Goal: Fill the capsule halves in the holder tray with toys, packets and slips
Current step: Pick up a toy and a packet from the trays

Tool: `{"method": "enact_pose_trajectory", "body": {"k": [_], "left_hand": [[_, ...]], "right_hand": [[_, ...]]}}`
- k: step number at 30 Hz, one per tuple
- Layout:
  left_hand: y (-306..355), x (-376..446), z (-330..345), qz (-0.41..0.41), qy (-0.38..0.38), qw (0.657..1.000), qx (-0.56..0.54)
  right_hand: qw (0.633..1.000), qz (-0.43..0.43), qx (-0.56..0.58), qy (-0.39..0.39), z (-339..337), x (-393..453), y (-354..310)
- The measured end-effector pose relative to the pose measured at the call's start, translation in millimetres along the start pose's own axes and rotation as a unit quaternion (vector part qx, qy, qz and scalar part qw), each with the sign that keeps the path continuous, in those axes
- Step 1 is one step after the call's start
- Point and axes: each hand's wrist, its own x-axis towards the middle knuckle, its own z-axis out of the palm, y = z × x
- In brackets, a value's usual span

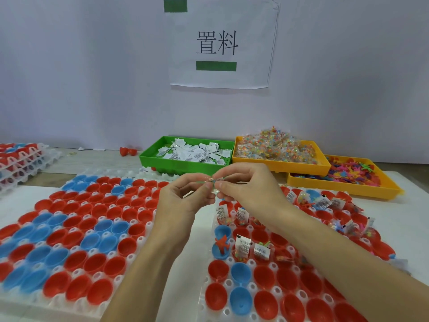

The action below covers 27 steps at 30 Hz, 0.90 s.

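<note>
I see a pale table [27, 198] running back to a white wall. On it lie two white holder trays: the left tray [76, 231] packed with red and blue capsule halves, and the right tray [274, 259], some of whose halves hold slips and toys. Behind them sit a green bin [148, 159] of paper slips, a yellow bin [322, 165] of packets, and a second yellow bin [390, 191] of coloured toys. A stack of trays [21, 163] stands at far left. A loose red capsule [127, 151] rests near the wall.
</note>
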Motion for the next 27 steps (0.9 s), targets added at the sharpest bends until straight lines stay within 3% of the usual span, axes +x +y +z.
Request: {"method": "enact_pose_trajectory", "body": {"k": [9,13,18,22,27], "left_hand": [[6,1,-11,0.033,-0.022,0.998,0.041],[6,2,-14,0.055,-0.042,0.995,0.074],[8,2,-24,0.024,-0.114,0.991,0.073],[11,7,-31,0.013,-0.025,0.999,-0.043],[11,10,-31,0.025,0.069,0.996,-0.058]], "right_hand": [[0.998,0.000,0.059,-0.019,1,-6,-5],[1.000,-0.002,0.024,-0.007,0,-7,-5],[0.998,-0.007,-0.046,-0.045,-9,-14,-9],[0.974,-0.015,-0.181,-0.132,-14,-21,-16],[0.931,-0.023,-0.289,-0.221,-2,-26,-21]]}}
